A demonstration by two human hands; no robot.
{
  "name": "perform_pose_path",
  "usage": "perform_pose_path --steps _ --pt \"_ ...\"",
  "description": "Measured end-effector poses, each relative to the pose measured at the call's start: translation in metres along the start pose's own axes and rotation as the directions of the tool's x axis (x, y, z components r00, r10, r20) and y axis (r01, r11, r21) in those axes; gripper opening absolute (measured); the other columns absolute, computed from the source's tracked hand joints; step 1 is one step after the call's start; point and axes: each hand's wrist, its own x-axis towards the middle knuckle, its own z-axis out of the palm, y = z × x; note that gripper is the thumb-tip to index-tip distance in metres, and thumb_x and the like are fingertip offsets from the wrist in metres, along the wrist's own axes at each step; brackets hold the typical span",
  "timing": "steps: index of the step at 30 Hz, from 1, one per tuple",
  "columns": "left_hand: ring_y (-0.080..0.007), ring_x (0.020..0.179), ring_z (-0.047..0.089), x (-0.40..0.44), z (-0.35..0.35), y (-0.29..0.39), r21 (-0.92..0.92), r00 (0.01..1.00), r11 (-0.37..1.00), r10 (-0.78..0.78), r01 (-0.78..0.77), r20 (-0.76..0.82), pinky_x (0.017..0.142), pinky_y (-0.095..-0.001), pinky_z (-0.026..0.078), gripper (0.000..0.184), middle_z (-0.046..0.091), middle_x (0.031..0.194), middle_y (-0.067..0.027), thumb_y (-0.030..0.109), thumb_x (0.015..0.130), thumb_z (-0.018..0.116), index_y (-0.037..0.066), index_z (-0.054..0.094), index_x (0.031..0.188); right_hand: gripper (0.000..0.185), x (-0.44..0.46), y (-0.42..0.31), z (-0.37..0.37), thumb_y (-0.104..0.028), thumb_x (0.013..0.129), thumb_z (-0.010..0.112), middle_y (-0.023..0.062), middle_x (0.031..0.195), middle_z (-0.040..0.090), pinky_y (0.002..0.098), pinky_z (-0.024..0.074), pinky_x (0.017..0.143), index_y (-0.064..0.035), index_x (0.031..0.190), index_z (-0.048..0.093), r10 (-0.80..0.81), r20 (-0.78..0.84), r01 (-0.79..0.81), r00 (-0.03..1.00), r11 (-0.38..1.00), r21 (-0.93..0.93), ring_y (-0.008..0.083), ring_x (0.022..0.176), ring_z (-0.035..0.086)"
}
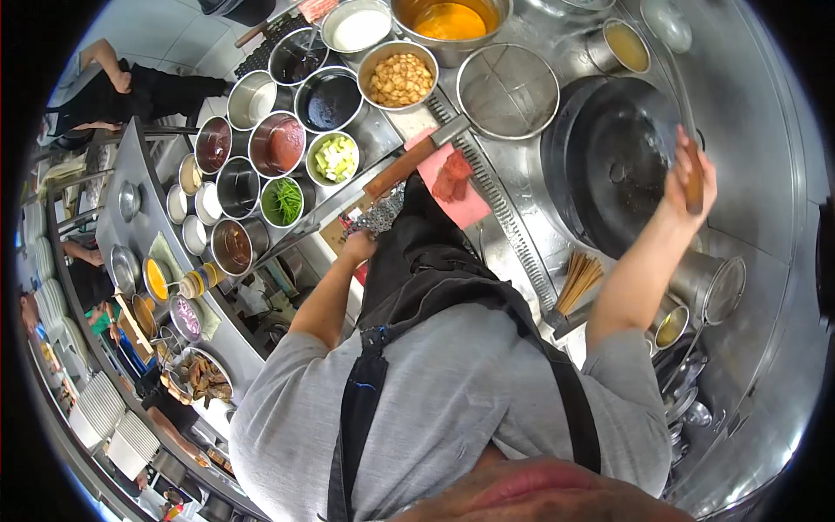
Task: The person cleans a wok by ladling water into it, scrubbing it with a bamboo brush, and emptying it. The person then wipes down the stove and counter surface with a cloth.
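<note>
My right hand (683, 187) is raised over the right rim of the black wok (609, 161), fingers wrapped round the wooden handle (694, 178) of a utensil; its working end is blurred, so I cannot tell its kind. The wok holds a dark, shiny surface with no food visible. My left hand (358, 248) hangs low at my left side, fingers curled, beside a crumpled silvery patterned material (383, 213); what it grips is unclear. A round mesh strainer (508, 91) lies left of the wok, its wooden handle (391, 177) pointing towards me.
Steel pots hold peanut-like pieces (400, 80), chopped pale green vegetable (337, 158), cut green stalks (282, 201) and sauces. A pink cloth (461, 209) lies under a red one (452, 177). A bamboo brush (578, 278) stands near the wok. Another person (113, 96) stands at far left.
</note>
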Motion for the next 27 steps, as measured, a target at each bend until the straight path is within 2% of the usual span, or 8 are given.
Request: perform_pose_path --steps 4,8,11,13,16,18,24,27 --pt "-0.0294 0.091 0.066 -0.024 0.014 -0.061 -0.011 0.851 0.89 -0.432 0.456 0.299 0.076 -0.0379 0.055 0.04 0.065 0.106 -0.0169 0.023 0.073 0.063 0.005 0.063 0.109 0.059 -0.1 -0.027 -0.001 -0.015 0.087 0.051 0.0223 0.11 0.051 0.0182 0.0376 0.04 0.0232 0.126 0.027 0.008 -0.101 -0.013 0.995 0.998 -0.055 0.0111 0.056 0.044" --pt "-0.0293 0.091 0.066 -0.033 0.007 -0.073 0.051 0.778 0.852 -0.5 0.522 0.38 0.074 -0.0372 0.056 0.033 0.066 0.105 -0.0152 0.021 0.074 0.06 0.005 0.064 0.104 0.059 -0.176 -0.033 0.002 -0.016 0.087 0.052 0.0218 0.11 0.049 0.0181 0.0409 0.039 0.0192 0.129 0.029 0.055 -0.251 -0.088 0.966 0.989 -0.122 0.0094 0.056 0.047" --pt "-0.0325 0.091 0.066 -0.006 0.03 -0.092 0.267 0.821 0.936 -0.332 0.228 0.465 0.076 -0.0381 0.055 0.033 0.066 0.102 -0.0152 0.023 0.077 0.058 0.005 0.065 0.103 0.055 -0.21 -0.03 0.007 -0.015 0.086 0.053 0.0179 0.103 0.054 0.0184 0.0414 0.038 0.016 0.127 0.034 0.095 -0.361 -0.144 0.928 0.983 -0.111 0.0092 0.055 0.049" --pt "-0.0362 0.092 0.064 0.018 0.055 -0.101 0.394 0.979 0.904 0.102 -0.166 0.177 0.081 -0.0401 0.053 0.035 0.067 0.099 -0.0163 0.027 0.077 0.058 0.006 0.066 0.104 0.045 -0.222 -0.029 0.002 -0.015 0.086 0.054 0.0118 0.091 0.057 0.0184 0.0404 0.037 0.0105 0.121 0.044 0.203 -0.386 -0.328 0.9 0.899 -0.291 0.0088 0.053 0.051" --pt "-0.0237 0.108 0.059 0.035 0.012 -0.034 0.279 0.941 0.954 0.007 -0.107 0.339 0.085 -0.0424 0.05 0.037 0.063 0.112 -0.0155 0.022 0.075 0.056 0.008 0.066 0.108 0.037 -0.22 -0.008 0.013 -0.016 0.084 0.057 0.0078 0.084 0.058 0.0185 0.0398 0.038 0.005 0.114 0.05 -0.048 -0.591 -0.387 0.805 0.712 -0.586 0.0095 0.053 0.052" --pt "-0.026 0.11 0.057 0.041 -0.005 -0.003 -0.048 0.97 0.988 -0.137 0.15 0.202 0.089 -0.0407 0.049 0.04 0.062 0.115 -0.0142 0.027 0.075 0.059 0.01 0.065 0.111 0.033 -0.209 0.002 0.005 -0.011 0.084 0.06 0.0075 0.087 0.058 0.0192 0.0397 0.042 0.0055 0.111 0.052 -0.088 -0.544 -0.349 0.834 0.68 -0.645 0.0097 0.055 0.052" --pt "-0.0283 0.103 0.061 0.064 -0.02 -0.006 -0.125 0.89 0.917 -0.324 0.379 0.321 0.092 -0.0392 0.047 0.037 0.064 0.11 -0.0146 0.028 0.076 0.057 0.009 0.066 0.106 0.039 -0.094 0.02 0.015 -0.005 0.087 0.059 0.0056 0.084 0.058 0.0208 0.0408 0.049 0.0048 0.123 0.048 -0.373 -0.308 -0.259 0.875 0.176 -0.95 0.0094 0.06 0.052" --pt "-0.028 0.099 0.062 0.069 -0.018 -0.041 0.267 0.905 0.962 -0.063 -0.057 0.421 0.089 -0.0403 0.048 0.03 0.066 0.104 -0.0148 0.028 0.076 0.055 0.01 0.067 0.096 0.041 0.006 0.018 -0.004 -0.008 0.087 0.061 0.0066 0.086 0.06 0.022 0.0421 0.049 0.0019 0.124 0.05 -0.251 -0.202 -0.199 0.947 0.038 -0.979 0.0086 0.059 0.052"
